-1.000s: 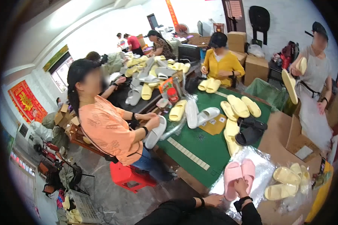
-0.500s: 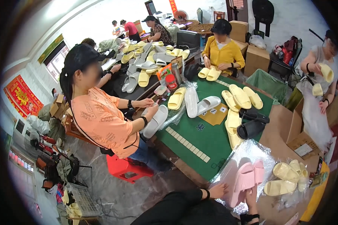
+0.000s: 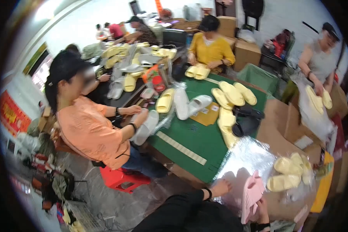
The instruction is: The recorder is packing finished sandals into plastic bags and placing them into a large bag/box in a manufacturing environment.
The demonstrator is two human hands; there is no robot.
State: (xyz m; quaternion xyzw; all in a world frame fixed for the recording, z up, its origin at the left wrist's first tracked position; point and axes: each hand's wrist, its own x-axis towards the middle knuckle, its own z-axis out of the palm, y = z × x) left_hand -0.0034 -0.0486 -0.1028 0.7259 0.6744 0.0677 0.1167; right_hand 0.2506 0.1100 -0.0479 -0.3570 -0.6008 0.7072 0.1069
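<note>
A pair of ribbed pink slippers (image 3: pixel 253 193) is in my right hand (image 3: pixel 262 208), tilted up on edge above the near edge of the table. Its fingers are partly hidden behind the slippers. Just to the left, my left hand (image 3: pixel 222 188) holds nothing and rests at the edge of a clear plastic bag (image 3: pixel 243 156), fingers loosely apart. That bag lies flat beyond the pink pair. Right of my right hand, several pale yellow slippers (image 3: pixel 284 182) sit on clear plastic.
A green table mat (image 3: pixel 197 143) carries yellow, white and black slippers (image 3: pixel 245 125). On the left, a person in orange (image 3: pixel 92 127) handles a white slipper. Someone in yellow (image 3: pixel 210 48) works across the table. At right, another person (image 3: pixel 321 62) bags yellow slippers beside a cardboard box (image 3: pixel 307 123).
The pink slippers have turned from facing me to nearly edge-on in my right hand. My left hand remains by the bag. The person at right has lowered yellow slippers to a plastic bag.
</note>
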